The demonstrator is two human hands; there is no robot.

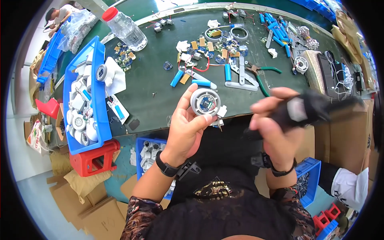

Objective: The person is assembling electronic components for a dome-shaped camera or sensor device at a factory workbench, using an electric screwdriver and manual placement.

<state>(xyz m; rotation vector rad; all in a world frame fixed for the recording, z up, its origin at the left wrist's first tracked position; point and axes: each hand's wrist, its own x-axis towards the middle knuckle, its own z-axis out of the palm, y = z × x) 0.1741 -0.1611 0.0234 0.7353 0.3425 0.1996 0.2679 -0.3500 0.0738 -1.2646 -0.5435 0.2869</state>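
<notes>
My left hand is closed around a round light-grey plastic housing, gripped between thumb and fingers at the table's near edge. A small blue circuit board sits inside its ring. A white plastic piece shows beside the housing's lower right. To the right, my right hand is wrapped round a black handheld power tool with a pale label. Motion smears the tool, so its tip cannot be made out. The two hands are apart, and the tool does not touch the housing.
Beyond my hands on the green table lie green-handled pliers, blue cylindrical batteries, grey plastic strips and circuit boards. A blue bin of white parts stands left, near a red-lidded jar. Another person is far left.
</notes>
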